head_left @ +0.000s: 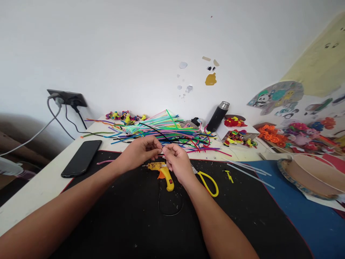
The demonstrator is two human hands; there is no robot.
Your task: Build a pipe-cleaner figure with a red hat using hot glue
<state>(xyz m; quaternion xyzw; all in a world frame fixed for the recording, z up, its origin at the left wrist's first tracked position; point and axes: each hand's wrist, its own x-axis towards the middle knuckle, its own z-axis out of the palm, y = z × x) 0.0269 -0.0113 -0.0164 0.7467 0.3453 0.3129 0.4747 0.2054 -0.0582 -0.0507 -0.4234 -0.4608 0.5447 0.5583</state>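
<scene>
Above the black mat, my left hand [145, 151] and my right hand [176, 160] meet fingertip to fingertip, both closed in a pinch. A black pipe cleaner [153, 129] slants up and left from the fingers of my right hand, over the pile behind. What my left fingertips pinch is too small and covered to make out. Just below the hands lies a yellow glue gun [167, 177] with an orange trigger, its nozzle to the left. Yellow-handled scissors [211, 183] rest beside my right wrist, their blades partly hidden by it.
Behind my hands lies a heap of coloured pipe cleaners [161, 126]. A black phone [81, 158] lies left, and a dark flask [219, 117] leans at the back. Clear glue sticks [250, 175], a yellow scrap [229, 176] and a round basket [309, 180] are on the right.
</scene>
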